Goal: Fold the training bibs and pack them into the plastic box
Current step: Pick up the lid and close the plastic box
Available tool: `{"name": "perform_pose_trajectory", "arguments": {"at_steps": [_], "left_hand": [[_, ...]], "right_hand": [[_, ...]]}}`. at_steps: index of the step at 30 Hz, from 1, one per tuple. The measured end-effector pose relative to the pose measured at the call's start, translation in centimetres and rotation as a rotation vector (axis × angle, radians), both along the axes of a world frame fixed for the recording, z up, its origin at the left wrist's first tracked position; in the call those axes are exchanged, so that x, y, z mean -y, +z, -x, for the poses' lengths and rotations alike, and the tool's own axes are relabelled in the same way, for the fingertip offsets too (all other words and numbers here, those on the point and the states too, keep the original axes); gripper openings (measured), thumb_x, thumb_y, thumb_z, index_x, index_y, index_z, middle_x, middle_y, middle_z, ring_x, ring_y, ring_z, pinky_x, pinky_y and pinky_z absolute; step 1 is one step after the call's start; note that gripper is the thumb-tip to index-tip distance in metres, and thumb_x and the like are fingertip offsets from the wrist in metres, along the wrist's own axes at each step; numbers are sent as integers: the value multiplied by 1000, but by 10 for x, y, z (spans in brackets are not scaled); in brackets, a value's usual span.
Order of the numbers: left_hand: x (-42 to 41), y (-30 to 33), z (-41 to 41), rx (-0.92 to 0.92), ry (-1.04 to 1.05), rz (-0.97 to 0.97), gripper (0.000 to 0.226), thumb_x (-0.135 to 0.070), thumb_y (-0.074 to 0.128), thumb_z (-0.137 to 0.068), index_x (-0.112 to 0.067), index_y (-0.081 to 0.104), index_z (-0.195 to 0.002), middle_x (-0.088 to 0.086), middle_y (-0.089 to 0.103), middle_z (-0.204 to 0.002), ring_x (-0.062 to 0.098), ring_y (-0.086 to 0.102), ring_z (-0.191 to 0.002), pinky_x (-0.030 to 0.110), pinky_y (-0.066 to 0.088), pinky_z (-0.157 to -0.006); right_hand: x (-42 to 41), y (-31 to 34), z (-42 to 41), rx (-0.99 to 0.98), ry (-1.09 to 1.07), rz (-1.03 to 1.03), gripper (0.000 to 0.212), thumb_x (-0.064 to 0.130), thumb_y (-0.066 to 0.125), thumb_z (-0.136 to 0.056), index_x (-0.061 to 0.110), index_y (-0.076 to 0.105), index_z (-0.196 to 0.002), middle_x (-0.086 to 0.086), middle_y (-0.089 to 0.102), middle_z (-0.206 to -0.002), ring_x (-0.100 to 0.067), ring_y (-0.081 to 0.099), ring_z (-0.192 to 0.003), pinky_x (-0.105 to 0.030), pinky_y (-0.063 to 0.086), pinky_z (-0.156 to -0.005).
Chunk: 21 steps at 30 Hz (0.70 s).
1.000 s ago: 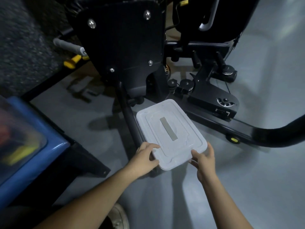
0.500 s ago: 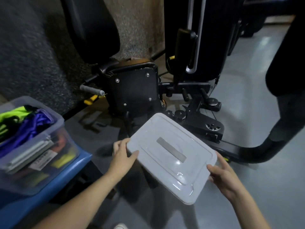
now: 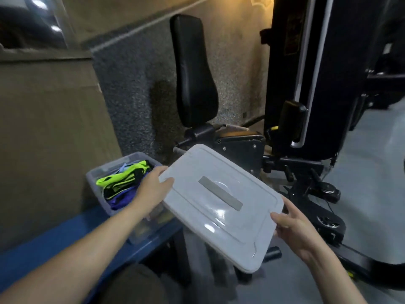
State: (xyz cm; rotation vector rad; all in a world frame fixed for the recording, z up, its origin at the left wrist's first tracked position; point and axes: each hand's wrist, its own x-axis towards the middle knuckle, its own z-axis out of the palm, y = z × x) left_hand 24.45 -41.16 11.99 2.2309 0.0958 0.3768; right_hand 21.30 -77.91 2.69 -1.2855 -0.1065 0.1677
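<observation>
Fingers (image 3: 285, 220) of both hands grip the lid (image 3: 219, 202); its grey strip (image 3: 220, 195) shows no writing.

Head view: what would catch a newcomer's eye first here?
The pale lid fills the centre, tilted and held in the air, the left hand gripping its left edge and the right hand its right corner. To its left a clear plastic box on a blue bench holds neon yellow and purple bibs.
</observation>
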Motion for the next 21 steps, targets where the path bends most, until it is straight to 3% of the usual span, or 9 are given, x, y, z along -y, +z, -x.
{"name": "perform_pose_trajectory", "arguments": {"at_steps": [2, 4, 8, 10, 12, 14, 16, 18, 21], "left_hand": [[-18, 23, 9, 41, 4, 25, 35, -27, 61, -86, -16, 64, -120, 2, 69, -111, 21, 64, -103, 34, 47, -82], [-36, 43, 16, 88, 21, 74, 24, -15, 59, -94, -21, 63, -117, -1, 68, -109, 18, 62, -101, 34, 47, -83], [-79, 67, 20, 156, 111, 58, 26, -9, 58, -96, -17, 63, -120, -3, 63, -114, 14, 58, -107, 24, 41, -83], [-103, 71, 23, 178, 147, 47, 27, -6, 58, -95, -13, 65, -120, -2, 64, -114, 15, 58, -106, 15, 41, -77], [-128, 73, 25, 180, 179, 37, 26, -1, 57, -94, -11, 66, -116, -1, 64, -110, 14, 58, -102, 1, 39, -66], [-151, 72, 26, 159, 197, 32, 25, 0, 55, -94, -15, 66, -111, 0, 65, -107, 14, 58, -98, -2, 38, -62], [-177, 69, 22, 122, 214, 38, 26, 0, 53, -94, -15, 67, -109, 2, 68, -110, 14, 60, -98, 1, 41, -63], [-202, 62, 16, 92, 242, 36, 28, -1, 52, -94, -10, 70, -114, 5, 70, -115, 14, 61, -98, 4, 43, -64], [-230, 49, 2, 57, 282, 37, 29, -2, 54, -95, -7, 70, -118, 7, 69, -120, 14, 60, -102, 14, 44, -71]], "right_hand": [[-14, 20, -5, 37, 22, 24, 61, 4, 71, -82, 33, 58, -134, -27, 68, -118, -45, 63, -100, -44, 51, -77], [-31, 38, -8, 73, 53, 30, 57, 1, 64, -87, 31, 57, -136, -22, 68, -121, -46, 65, -105, -46, 52, -78], [-74, 70, -10, 126, 92, 36, 53, 5, 67, -86, 29, 60, -132, -25, 67, -120, -42, 63, -97, -50, 55, -83], [-99, 81, -10, 152, 115, 48, 50, 5, 67, -85, 28, 61, -130, -30, 66, -115, -41, 61, -95, -56, 51, -90], [-125, 87, -11, 169, 135, 72, 50, 4, 66, -87, 25, 58, -132, -24, 71, -112, -37, 68, -97, -58, 51, -96], [-148, 89, -12, 174, 149, 98, 50, 2, 63, -90, 24, 53, -134, -19, 73, -112, -37, 71, -101, -56, 52, -96], [-171, 87, -13, 164, 163, 119, 49, 1, 62, -91, 24, 52, -133, -19, 74, -106, -40, 71, -98, -56, 54, -93], [-195, 85, -16, 152, 160, 147, 46, 0, 63, -92, 23, 53, -131, -17, 74, -91, -38, 69, -82, -49, 60, -80], [-222, 78, -24, 135, 126, 189, 44, 3, 65, -92, 21, 53, -130, -24, 64, -74, -32, 58, -68, -39, 54, -62]]}}
